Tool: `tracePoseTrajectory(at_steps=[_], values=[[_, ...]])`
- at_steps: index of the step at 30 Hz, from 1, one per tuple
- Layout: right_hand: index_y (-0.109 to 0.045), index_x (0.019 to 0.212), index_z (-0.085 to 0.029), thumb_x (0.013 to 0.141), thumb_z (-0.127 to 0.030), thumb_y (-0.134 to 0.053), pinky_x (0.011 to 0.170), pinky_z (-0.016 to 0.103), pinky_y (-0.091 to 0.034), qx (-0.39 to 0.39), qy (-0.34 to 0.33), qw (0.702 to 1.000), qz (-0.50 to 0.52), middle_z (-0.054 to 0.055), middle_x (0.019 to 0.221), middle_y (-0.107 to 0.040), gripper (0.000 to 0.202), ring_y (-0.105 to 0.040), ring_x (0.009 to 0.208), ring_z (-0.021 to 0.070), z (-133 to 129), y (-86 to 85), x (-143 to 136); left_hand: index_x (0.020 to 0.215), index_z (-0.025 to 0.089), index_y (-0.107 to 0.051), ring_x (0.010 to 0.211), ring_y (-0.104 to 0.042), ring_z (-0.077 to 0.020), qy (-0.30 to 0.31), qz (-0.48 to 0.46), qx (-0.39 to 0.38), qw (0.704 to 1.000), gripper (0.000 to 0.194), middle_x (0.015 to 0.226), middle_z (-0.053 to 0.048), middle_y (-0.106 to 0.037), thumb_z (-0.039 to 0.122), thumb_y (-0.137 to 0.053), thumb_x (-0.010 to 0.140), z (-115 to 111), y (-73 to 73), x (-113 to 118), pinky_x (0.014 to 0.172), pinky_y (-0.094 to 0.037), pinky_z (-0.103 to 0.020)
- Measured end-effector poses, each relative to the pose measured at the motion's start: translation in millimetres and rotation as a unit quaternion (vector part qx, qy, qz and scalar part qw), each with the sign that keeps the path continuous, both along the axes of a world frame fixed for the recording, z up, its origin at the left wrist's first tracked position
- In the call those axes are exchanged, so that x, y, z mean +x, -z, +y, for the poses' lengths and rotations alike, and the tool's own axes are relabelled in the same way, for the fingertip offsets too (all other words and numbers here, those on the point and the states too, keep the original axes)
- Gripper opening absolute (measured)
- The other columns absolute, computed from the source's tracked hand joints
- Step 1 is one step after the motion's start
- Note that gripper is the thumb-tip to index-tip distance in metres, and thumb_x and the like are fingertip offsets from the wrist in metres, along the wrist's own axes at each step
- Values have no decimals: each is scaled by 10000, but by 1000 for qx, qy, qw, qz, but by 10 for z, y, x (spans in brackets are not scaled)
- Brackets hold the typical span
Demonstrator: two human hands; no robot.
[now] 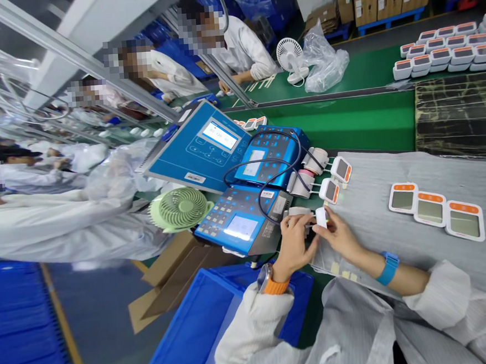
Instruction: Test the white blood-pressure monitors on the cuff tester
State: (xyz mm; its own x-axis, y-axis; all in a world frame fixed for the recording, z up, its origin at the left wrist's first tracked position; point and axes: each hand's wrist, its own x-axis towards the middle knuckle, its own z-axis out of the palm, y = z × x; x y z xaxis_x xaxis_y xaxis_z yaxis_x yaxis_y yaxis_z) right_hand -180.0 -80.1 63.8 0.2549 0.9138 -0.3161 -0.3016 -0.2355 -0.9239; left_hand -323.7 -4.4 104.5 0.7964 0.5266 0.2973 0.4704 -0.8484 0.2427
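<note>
A small white device (321,217), seen edge-on, is pinched between the thumb and fingers of my right hand (339,235), which has a blue wristband above it. Close on its left, my left hand (296,238), with an orange-strapped watch at the wrist, curls around a white cylindrical fixture (298,211) with prongs facing the device. Two similar fixtures, one with a pink ring (300,183) and another (315,160) behind it, connect by prongs to a white-and-orange display device (329,191) and a second display device (341,169).
Three display units (430,209) lie on the grey mat (376,178). Blue test instruments (237,218), black cables and a green fan (181,208) stand at left. Below is a blue bin (190,324). Stacked devices (440,56) and co-workers (242,49) are across the bench.
</note>
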Motion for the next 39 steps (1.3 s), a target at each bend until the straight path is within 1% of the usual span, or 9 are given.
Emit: tracePoseTrajectory(at_steps=[3, 7, 13, 18, 23, 26, 29, 34, 39], values=[[-344, 1587, -219, 675, -445, -874, 964, 432, -549, 23, -25, 996, -77, 134, 1275, -594, 1078, -620, 1114, 286, -37, 7, 67, 1494, 172, -402, 1101, -615, -318, -54, 35, -40, 997, 730, 1229, -149, -684, 411, -656, 852, -9, -5, 32, 1010, -360, -487], [-315, 1584, -247, 634, -210, -881, 868, 397, -577, 50, -107, 986, -120, 151, 1409, -498, 1106, -648, 1016, 238, -14, 48, 294, 1470, 247, -443, 1071, -642, -290, -69, 55, -78, 993, 677, 1256, -121, -689, 439, -722, 884, 122, -13, 38, 1021, -327, -453], [-438, 1469, -141, 763, -8, -661, 762, 312, -517, 44, -197, 954, -221, 14, 902, -678, 752, -643, 726, 163, 68, 103, 556, 1419, 235, -478, 1155, -628, -291, -11, 79, -100, 992, 629, 1291, -126, -683, 473, -728, 893, 298, 15, -36, 1052, -283, -453], [-494, 1401, -159, 782, -26, -668, 729, 271, -489, 42, -199, 948, -243, -3, 878, -677, 657, -636, 737, 151, 66, 93, 573, 1391, 208, -481, 1117, -646, -271, 28, 106, -98, 989, 624, 1225, -106, -703, 487, -723, 888, 320, -10, -16, 1060, -290, -445], [-526, 1370, -185, 757, -3, -680, 724, 255, -480, 47, -204, 947, -244, -16, 893, -677, 658, -617, 731, 134, 82, 104, 583, 1382, 186, -506, 1120, -627, -318, -19, 127, 2, 992, 708, 1179, -129, -705, 495, -796, 815, 284, -33, -51, 1017, -332, -465], [-513, 1376, -178, 756, 6, -672, 727, 252, -481, 27, -205, 945, -254, -16, 894, -675, 666, -622, 743, 135, 85, 86, 586, 1342, 209, -571, 1149, -591, -351, -58, 109, 106, 987, 573, 1208, -149, -678, 413, -768, 844, 205, -33, -143, 1000, -342, -488], [-493, 1379, -154, 759, -53, -729, 765, 274, -497, 6, -220, 928, -302, 14, 949, -684, 671, -649, 830, 171, 46, -56, 655, 1349, 247, -560, 1160, -570, -346, -38, 36, 179, 982, 506, 1210, -139, -660, 373, -717, 885, 69, -73, -147, 1006, -350, -495], [-561, 1311, -117, 817, -211, -779, 891, 392, -544, 19, -289, 839, -461, 149, 1228, -645, 548, -668, 1081, 303, -179, -586, 971, 1336, 308, -532, 1019, -609, -274, 91, -182, 197, 959, 599, 1052, -67, -691, 678, -637, 876, -286, -319, 345, 972, -405, -432], [-605, 1296, -147, 931, -161, -598, 1035, 450, -524, 4, -214, 789, -576, 161, 1319, -647, 365, -632, 1222, 283, -836, -861, 1368, 1031, 318, -594, 1025, -617, -168, 313, -333, 228, 860, 346, 990, 31, -719, 649, -526, 959, -601, -509, 1236, 1016, -436, -364]])
